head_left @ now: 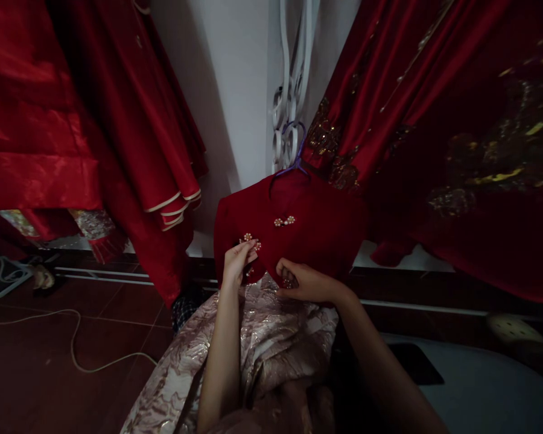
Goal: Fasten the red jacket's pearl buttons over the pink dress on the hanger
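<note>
A dark red jacket (317, 232) hangs on a purple hanger (297, 164) in front of me, its lower front parted. Flower-shaped, pearl-like fasteners (285, 222) decorate it; the one at the upper chest bridges both sides. My left hand (239, 260) is pinched at the left front edge, beside a flower fastener (248, 237). On the other edge my right hand (301, 280) has its fingers curled round the cloth, partly covering another ornament (288, 283). Below the jacket, shiny pale pink brocade fabric (271, 325) spreads down toward me.
Red garments (154, 138) hang at the left, and red drapes with gold decoration (484, 169) at the right. A white scrolled metal stand (278, 144) bears the hanger. On the tiled floor lie a pale cable (76, 349) and, at far right, a light-coloured clog (516, 328).
</note>
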The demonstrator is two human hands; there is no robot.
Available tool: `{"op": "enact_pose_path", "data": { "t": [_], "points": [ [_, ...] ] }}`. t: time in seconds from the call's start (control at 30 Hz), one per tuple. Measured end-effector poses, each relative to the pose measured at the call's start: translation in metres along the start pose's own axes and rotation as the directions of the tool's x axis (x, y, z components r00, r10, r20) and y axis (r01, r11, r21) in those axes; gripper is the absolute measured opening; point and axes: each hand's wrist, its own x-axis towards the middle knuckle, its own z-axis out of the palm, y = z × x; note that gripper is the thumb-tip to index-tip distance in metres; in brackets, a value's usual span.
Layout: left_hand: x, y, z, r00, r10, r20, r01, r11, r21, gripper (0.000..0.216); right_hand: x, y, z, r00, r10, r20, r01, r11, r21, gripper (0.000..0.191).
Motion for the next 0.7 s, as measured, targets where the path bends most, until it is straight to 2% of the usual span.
{"op": "enact_pose_path", "data": {
  "t": [0.1, 0.13, 0.2, 0.27, 0.33, 0.4, 0.5, 0.6, 0.7],
  "points": [
    [-0.003, 0.004, 0.007, 0.999, -0.021, 0.031, 0.017, 0.992, 0.126, 0.047, -0.001, -0.002, -0.002, 1.0, -0.009, 0.011, 0.009, 1.0, 0.014, 0.033],
    [-0.004, 0.007, 0.011, 0.998, 0.02, 0.054, -0.03, 0.981, 0.192, 0.049, -0.002, -0.003, -0.004, 1.0, -0.007, 0.017, 0.007, 1.0, 0.021, 0.033],
    [-0.004, 0.016, 0.024, 0.97, 0.202, 0.132, -0.236, 0.91, 0.34, 0.044, -0.003, -0.003, -0.006, 1.0, 0.009, 0.028, -0.01, 0.999, 0.034, 0.034],
    [-0.002, 0.028, 0.039, 0.867, 0.426, 0.258, -0.497, 0.711, 0.496, 0.033, -0.005, -0.001, -0.009, 0.999, 0.031, 0.04, -0.033, 0.999, 0.042, 0.034],
    [0.002, 0.041, 0.053, 0.741, 0.53, 0.413, -0.652, 0.42, 0.631, 0.029, -0.008, 0.004, -0.013, 0.997, 0.057, 0.055, -0.059, 0.997, 0.05, 0.034],
    [0.007, 0.053, 0.065, 0.652, 0.51, 0.561, -0.709, 0.15, 0.689, 0.028, -0.012, 0.011, -0.017, 0.994, 0.086, 0.071, -0.089, 0.995, 0.046, 0.034],
    [0.015, 0.065, 0.076, 0.562, 0.413, 0.717, -0.746, -0.122, 0.655, 0.028, -0.02, 0.018, -0.023, 0.986, 0.133, 0.1, -0.138, 0.99, 0.034, 0.035],
    [0.02, 0.074, 0.083, 0.494, 0.347, 0.797, -0.754, -0.286, 0.591, 0.025, -0.026, 0.017, -0.03, 0.978, 0.18, 0.107, -0.185, 0.982, 0.032, 0.039],
    [0.022, 0.081, 0.085, 0.452, 0.299, 0.84, -0.769, -0.347, 0.537, 0.023, -0.029, 0.009, -0.035, 0.97, 0.215, 0.113, -0.221, 0.974, 0.048, 0.046]
  ]
}}
